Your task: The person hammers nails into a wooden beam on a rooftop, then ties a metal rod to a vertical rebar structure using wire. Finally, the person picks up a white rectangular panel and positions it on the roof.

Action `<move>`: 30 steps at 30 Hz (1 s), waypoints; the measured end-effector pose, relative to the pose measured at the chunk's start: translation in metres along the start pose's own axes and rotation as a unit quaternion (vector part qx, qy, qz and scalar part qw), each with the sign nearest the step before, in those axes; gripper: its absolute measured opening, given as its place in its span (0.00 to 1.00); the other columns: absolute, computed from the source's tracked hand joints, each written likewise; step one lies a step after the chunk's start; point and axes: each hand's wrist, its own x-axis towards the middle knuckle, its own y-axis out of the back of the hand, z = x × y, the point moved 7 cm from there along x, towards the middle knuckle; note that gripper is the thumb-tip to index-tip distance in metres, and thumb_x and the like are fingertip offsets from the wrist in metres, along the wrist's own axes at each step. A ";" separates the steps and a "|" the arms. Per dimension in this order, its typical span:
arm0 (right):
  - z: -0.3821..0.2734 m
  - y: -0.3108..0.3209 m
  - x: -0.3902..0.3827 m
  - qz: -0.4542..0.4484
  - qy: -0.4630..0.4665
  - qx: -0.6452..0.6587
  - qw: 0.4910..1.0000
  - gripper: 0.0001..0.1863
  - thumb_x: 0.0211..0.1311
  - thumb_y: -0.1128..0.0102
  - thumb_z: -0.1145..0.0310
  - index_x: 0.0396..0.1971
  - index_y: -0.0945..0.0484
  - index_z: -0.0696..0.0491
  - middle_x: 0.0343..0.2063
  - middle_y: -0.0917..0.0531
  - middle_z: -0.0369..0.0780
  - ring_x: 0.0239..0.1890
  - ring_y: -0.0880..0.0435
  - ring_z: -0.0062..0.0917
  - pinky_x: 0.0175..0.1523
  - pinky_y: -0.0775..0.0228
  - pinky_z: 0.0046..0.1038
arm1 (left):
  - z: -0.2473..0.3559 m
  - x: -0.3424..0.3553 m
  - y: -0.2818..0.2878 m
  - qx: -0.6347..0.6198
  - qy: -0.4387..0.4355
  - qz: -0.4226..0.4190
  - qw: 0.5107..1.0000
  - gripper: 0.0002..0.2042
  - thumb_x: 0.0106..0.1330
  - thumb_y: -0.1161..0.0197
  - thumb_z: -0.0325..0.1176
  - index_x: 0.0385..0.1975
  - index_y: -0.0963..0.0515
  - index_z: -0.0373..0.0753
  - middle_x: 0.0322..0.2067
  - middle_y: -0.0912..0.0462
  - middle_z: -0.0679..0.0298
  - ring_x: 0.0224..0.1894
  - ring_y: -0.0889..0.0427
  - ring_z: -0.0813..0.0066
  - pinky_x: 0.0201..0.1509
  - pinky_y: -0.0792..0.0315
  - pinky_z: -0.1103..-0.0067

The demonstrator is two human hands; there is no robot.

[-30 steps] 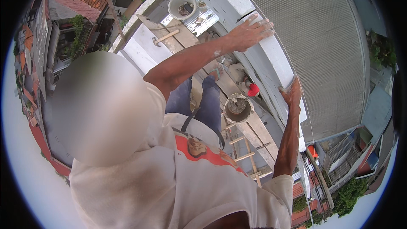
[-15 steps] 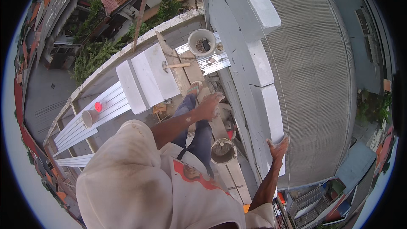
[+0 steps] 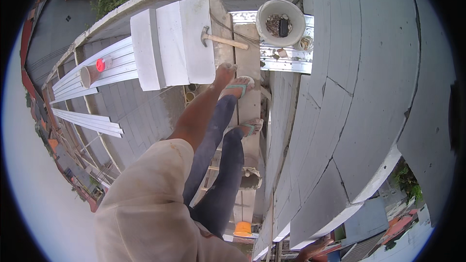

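Observation:
My left arm stretches forward over the planks, and my left hand (image 3: 226, 72) is beside the white blocks (image 3: 194, 39), just short of the claw hammer (image 3: 223, 40). Its fingers are mostly hidden, and I see nothing held in it. The hammer's wooden handle lies across the plank, its head on the block. Low on the right, a blurred part of my right hand (image 3: 314, 247) shows by the lower edge of the grey block wall (image 3: 330, 116); its fingers cannot be made out.
My sandalled feet stand on narrow wooden planks (image 3: 249, 102). Ahead, a white bucket (image 3: 264, 24) with rubble and a dark object sits on metal sheeting (image 3: 286, 63). A mortar bucket (image 3: 250, 178) and an orange container (image 3: 242, 229) are nearer. Ground lies far below at left.
My view has swung toward the wall and planks. My left arm has reached forward toward the hammer and blocks. My right hand, earlier on the wall's top edge, is now low and blurred.

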 end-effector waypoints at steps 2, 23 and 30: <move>-0.012 -0.017 0.000 0.014 0.006 -0.042 0.999 0.42 0.83 0.69 0.39 0.69 0.33 0.67 0.65 0.27 0.54 0.68 0.30 0.40 0.74 0.43 0.42 | 0.006 0.038 -0.021 -0.162 0.072 -0.011 0.984 0.22 0.64 0.26 0.44 0.48 0.20 0.35 0.38 0.12 0.54 0.42 0.11 0.56 0.45 0.18 0.65; -0.043 -0.074 0.019 -0.025 -0.015 -0.057 0.998 0.43 0.83 0.69 0.38 0.69 0.33 0.67 0.65 0.27 0.54 0.68 0.29 0.39 0.74 0.42 0.40 | -0.064 0.132 0.034 -0.217 0.157 0.127 0.955 0.17 0.71 0.39 0.44 0.33 0.25 0.33 0.25 0.25 0.59 0.25 0.22 0.62 0.27 0.28 0.64; 0.020 0.038 0.003 0.134 -0.056 0.021 0.989 0.36 0.85 0.60 0.47 0.72 0.36 0.65 0.59 0.23 0.48 0.57 0.25 0.37 0.66 0.35 0.39 | -0.006 -0.148 0.098 0.187 -0.036 -0.056 0.980 0.28 0.67 0.28 0.49 0.50 0.27 0.27 0.35 0.14 0.43 0.38 0.11 0.48 0.40 0.19 0.61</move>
